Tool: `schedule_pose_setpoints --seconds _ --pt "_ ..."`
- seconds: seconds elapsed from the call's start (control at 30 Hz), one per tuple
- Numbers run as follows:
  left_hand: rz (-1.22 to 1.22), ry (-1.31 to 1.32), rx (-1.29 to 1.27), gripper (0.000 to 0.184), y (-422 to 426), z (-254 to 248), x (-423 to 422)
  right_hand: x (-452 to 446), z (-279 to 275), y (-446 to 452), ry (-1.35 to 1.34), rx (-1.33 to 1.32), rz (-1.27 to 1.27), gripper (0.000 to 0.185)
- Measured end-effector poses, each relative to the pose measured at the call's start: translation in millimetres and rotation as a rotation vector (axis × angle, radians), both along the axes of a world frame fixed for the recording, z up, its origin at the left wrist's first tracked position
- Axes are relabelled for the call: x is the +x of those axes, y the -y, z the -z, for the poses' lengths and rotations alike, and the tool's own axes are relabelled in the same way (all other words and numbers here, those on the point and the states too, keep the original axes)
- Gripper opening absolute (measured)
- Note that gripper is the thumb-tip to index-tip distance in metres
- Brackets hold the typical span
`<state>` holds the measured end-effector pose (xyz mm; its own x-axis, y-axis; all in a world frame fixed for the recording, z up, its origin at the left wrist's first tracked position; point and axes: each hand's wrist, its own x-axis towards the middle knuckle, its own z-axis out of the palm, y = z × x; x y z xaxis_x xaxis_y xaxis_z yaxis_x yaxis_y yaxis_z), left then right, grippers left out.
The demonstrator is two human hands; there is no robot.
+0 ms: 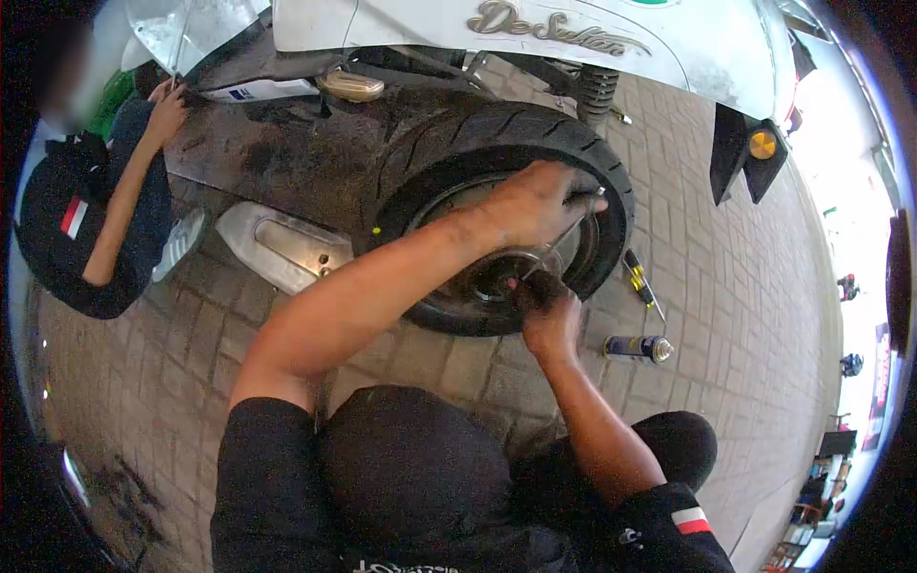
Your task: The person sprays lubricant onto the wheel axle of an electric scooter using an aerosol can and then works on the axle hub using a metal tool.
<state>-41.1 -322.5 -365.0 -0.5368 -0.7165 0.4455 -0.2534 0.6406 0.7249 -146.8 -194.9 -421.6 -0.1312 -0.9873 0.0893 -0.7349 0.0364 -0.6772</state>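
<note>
My left hand (552, 202) reaches across the tyre, its fingers closed around the upper end of a slim metal wrench (570, 235). The wrench slants down over the wheel rim toward the hub. At its lower end, my right hand (548, 307) is closed on it beside the hub (492, 277); the darkened fingers hide the wrench's head. Both hands work in front of a scooter wheel with a black tyre (478, 134), which is still under the white body (382, 24).
A spray can (634, 349) and a yellow-black screwdriver (638, 279) lie on the paving right of the wheel. A metal cover (287, 246) rests at its left. Another person (86, 220) crouches at far left, hands near the scooter. An orange reflector (762, 145) hangs at upper right.
</note>
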Motion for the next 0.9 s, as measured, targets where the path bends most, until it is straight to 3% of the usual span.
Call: schedule_pose_setpoints --seconds 0.1,0.23,0.33,0.4,0.57,0.7,0.83,0.9 --pt "0.015 -0.001 0.022 0.036 4 3 -8 -6 16 2 0.173 0.004 0.022 0.03" --pt "-0.021 0.043 0.011 0.037 9 11 -19 -12 20 4 0.06 0.066 0.02 0.031" --pt "0.035 0.089 0.08 0.043 6 7 -23 -12 25 6 -0.02 -0.066 -0.066 0.032" --pt "0.043 0.089 0.041 0.041 8 8 -28 -7 21 5 0.181 0.017 0.03 0.031" --pt "0.118 0.092 0.058 0.037 14 6 -45 -1 29 4 0.363 0.008 0.101 0.029" --pt "0.256 0.33 0.14 0.034 17 1 -69 8 25 4 0.588 0.023 0.185 0.025" --pt "0.337 0.57 0.115 0.034 23 25 -105 2 32 6 0.556 0.064 0.166 0.024" --pt "0.329 0.514 0.09 0.036 23 37 -110 3 33 6 0.786 0.073 0.208 0.025"
